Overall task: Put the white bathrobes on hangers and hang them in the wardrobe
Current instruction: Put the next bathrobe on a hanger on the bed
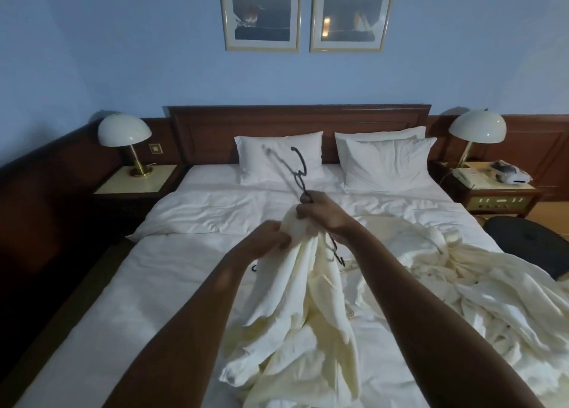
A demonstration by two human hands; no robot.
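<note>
Both arms reach out over the bed (172, 287), and the hands meet above its middle. The left hand (267, 238) has its fingers curled into the top of a white bathrobe (303, 303), pinching a bunch of the cloth. The right hand (320, 212) is just beside it, a little nearer the headboard (298, 116), with its fingers closed round a dark hanger (288, 169) and pressed against the same bunch of cloth. The hanger is blurred; its hook and one arm stick up from the right hand toward the pillows (280, 153), tilted to the left, and another dark piece shows below the right wrist, against the robe. Whether that lower piece belongs to the same hanger cannot be told.

The held bathrobe hangs from the two hands in long folds, and its lower end lies crumpled on the bed sheet near the foot of the bed. A second heap of white robe cloth (455, 272) lies spread on the right side of the bed, close to the held one.

At the head of the bed there are pillows on both sides, leaning against the headboard. A bedside table with a domed lamp (124, 130) stands left of the bed, and another lamp (477, 127) stands on the table to the right, beside a telephone (463, 173). Two framed pictures (260, 12) hang on the blue wall above the headboard. A dark round object (526, 238) sits beside the right edge of the bed.
</note>
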